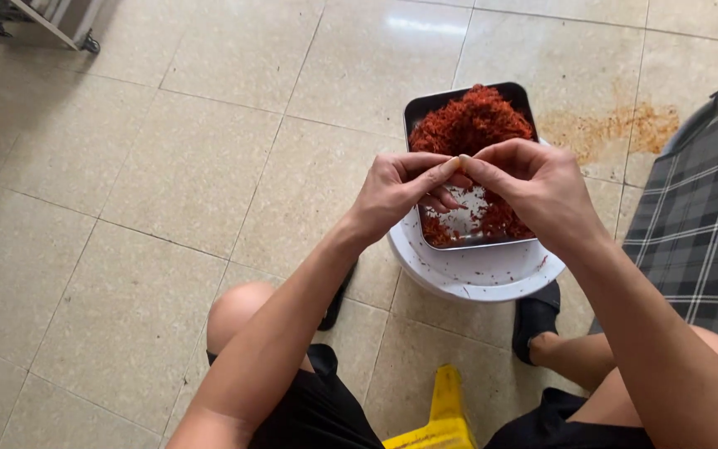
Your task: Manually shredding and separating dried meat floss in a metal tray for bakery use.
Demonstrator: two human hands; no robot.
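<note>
Head view: I see the left hand (396, 193) & right hand (529, 187) meet over a metal tray (425, 106). Both pinch one tiny pale bit (455, 160) between thumb & fingertips; it's too small to tell what it is. The other fingers curl in. The tray is full of red shreds (471, 120), w/ a bare shiny spot near the hands. The tray sits on a white round tub (479, 278) on the tile floor (143, 175). An orange stain (617, 129) is on the floor, right of the tray. A plaid cloth (704, 224) is at the right edge. A yellow thing (446, 416) is between my knees.
</note>
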